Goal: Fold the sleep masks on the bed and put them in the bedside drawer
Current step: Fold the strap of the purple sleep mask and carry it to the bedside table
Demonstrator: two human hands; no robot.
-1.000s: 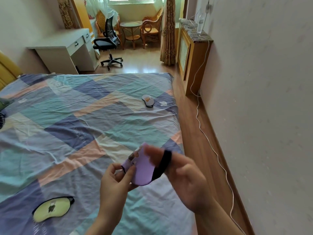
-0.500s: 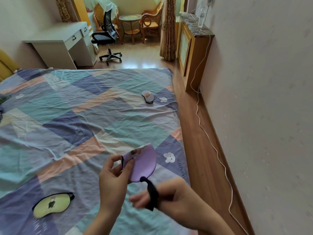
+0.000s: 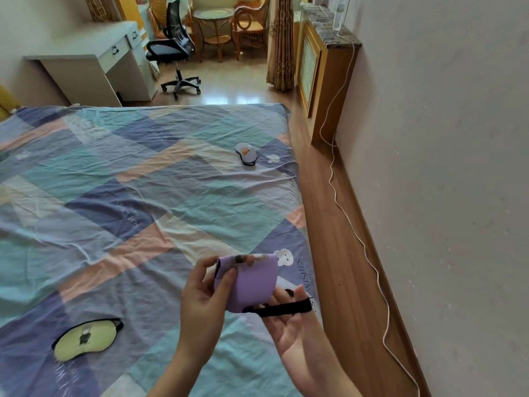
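Three sleep masks show here. The purple mask [image 3: 252,282] is up in the air, over the near corner of the bed [image 3: 143,196], folded in half. The left hand [image 3: 200,305] pinches its left edge, thumb on the front and fingers [image 3: 201,267] curled behind. The black strap [image 3: 286,308] runs out from the bottom of the purple mask to the right, lying almost flat, side to side. The right hand [image 3: 292,325] sits just under and to the right of the mask, palm up, with the strap stretched across its fingers. It looks like those fingers are hooked in the strap, not closed tight on it.

So the strap's long way points at the right hand, and the right hand is the nearer one to it. I think the next job is to wind or tuck the strap around the folded purple mask, while the left hand keeps the fold shut.

The green mask [image 3: 86,339] lies flat on the bed, to the left of the hands. The grey mask [image 3: 246,153] lies far up the bed, near its right edge. No bedside drawer is in view.
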